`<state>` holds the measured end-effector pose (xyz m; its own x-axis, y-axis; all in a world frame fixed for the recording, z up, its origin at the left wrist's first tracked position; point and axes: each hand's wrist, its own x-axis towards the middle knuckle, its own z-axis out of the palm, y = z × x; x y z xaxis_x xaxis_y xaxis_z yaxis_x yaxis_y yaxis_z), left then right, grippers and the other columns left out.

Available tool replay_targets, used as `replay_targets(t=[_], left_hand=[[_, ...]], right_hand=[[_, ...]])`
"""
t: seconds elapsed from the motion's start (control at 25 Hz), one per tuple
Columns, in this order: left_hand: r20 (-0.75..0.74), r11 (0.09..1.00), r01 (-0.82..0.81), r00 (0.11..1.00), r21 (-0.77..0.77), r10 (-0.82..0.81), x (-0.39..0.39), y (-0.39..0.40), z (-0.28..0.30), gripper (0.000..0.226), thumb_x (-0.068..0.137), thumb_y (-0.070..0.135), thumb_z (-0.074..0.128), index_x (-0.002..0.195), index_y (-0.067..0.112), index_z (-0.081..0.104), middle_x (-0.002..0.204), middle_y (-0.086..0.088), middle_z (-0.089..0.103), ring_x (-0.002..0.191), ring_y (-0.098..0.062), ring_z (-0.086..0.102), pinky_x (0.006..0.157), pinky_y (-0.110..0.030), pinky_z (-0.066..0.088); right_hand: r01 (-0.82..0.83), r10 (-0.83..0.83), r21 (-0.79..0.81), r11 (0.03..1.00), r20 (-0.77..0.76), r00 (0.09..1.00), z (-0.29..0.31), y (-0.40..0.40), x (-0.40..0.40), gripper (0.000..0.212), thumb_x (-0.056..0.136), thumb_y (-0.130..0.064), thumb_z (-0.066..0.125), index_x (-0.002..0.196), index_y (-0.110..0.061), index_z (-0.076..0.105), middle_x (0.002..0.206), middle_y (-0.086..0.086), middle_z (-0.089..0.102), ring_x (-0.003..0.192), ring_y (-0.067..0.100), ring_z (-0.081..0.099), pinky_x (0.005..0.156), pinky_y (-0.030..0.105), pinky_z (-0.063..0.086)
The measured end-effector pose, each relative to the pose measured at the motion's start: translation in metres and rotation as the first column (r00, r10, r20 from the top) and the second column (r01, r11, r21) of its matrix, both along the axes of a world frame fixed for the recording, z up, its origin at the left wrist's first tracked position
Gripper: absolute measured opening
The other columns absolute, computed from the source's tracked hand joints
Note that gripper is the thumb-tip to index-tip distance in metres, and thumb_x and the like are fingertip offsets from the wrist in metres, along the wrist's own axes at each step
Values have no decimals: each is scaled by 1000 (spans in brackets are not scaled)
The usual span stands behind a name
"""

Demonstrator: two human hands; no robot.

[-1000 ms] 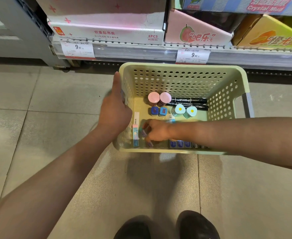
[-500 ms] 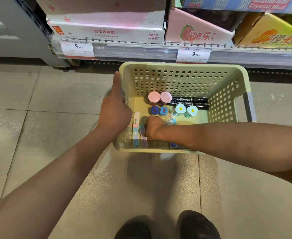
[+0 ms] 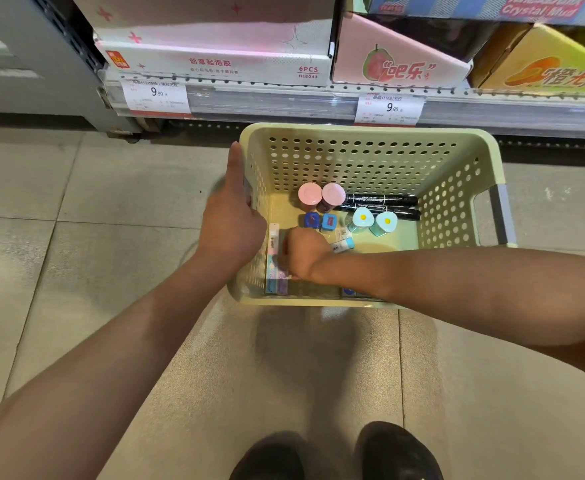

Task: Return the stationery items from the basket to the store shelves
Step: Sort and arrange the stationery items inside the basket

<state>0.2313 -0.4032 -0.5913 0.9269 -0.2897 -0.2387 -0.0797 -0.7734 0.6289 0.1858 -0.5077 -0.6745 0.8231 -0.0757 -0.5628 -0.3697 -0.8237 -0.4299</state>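
Gripping the basket point(image 3: 370, 161) by its left wall, the left hand point(image 3: 230, 226) steadies it. The right hand point(image 3: 303, 252) reaches inside, fingers curled down onto the pastel erasers point(image 3: 277, 282); whether it grips them cannot be told.

I am seeing the basket point(image 3: 370, 157) sitting before the shelf point(image 3: 318, 105). In it, two markers point(image 3: 381, 206) are lying at the back, two jars point(image 3: 321, 195) left of them, erasers point(image 3: 273, 261) along the left wall.

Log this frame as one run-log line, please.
stage: picking from basket | left hand: grips basket's left wall | right hand: inside basket, on pastel packs, grasp unclear | markers, jars: in basket
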Motion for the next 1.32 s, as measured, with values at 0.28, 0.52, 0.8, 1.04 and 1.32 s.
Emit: replay_targets(t=[0.28, 0.52, 0.8, 1.04, 1.32], left_hand=[[-7, 1000, -13, 1000, -12, 13, 0, -1, -3, 82, 89, 4, 48, 150, 30, 0, 127, -9, 54, 107, -25, 56, 81, -30, 41], [12, 1000, -13, 1000, -5, 13, 2, -1, -7, 85, 87, 4, 50, 150, 32, 0, 128, -8, 53, 109, -26, 56, 85, -34, 44], [24, 1000, 7, 1000, -8, -7, 1, -1, -2, 84, 88, 5, 49, 150, 30, 0, 129, -10, 52, 110, -27, 55, 90, -38, 45], [17, 1000, 10, 1000, -11, -10, -1, -1, 0, 83, 88, 5, 48, 150, 29, -1, 127, -10, 53, 105, -24, 54, 83, -32, 43], [-24, 1000, 20, 999, -17, -20, -1, -2, 2, 87, 85, 1, 49, 150, 29, -2, 122, -9, 55, 90, -15, 48, 77, -28, 38]], right_hand=[[-170, 181, -109, 979, 93, 979, -6, 16, 16, 50, 86, -10, 60, 130, 0, 39, 131, 17, 40, 112, 31, 51, 86, 36, 49], [-139, 147, -148, 979, 47, 988, -13, 18, 23, 64, 81, -11, 67, 136, -4, 33, 135, 13, 35, 114, 29, 55, 85, 32, 49], [-380, 386, -352, 855, -55, 921, -17, 21, 32, 56, 82, -36, 63, 124, -3, 46, 117, 10, 52, 107, 28, 43, 69, 27, 36], [-464, 494, -459, 758, -61, 867, -12, 23, 38, 49, 83, -42, 61, 120, -11, 53, 116, 5, 57, 107, 23, 52, 90, 31, 37], [-286, 274, -236, 929, -79, 958, 1, 11, 42, 52, 86, -21, 62, 127, 2, 42, 125, 14, 52, 115, 28, 54, 78, 29, 45]])
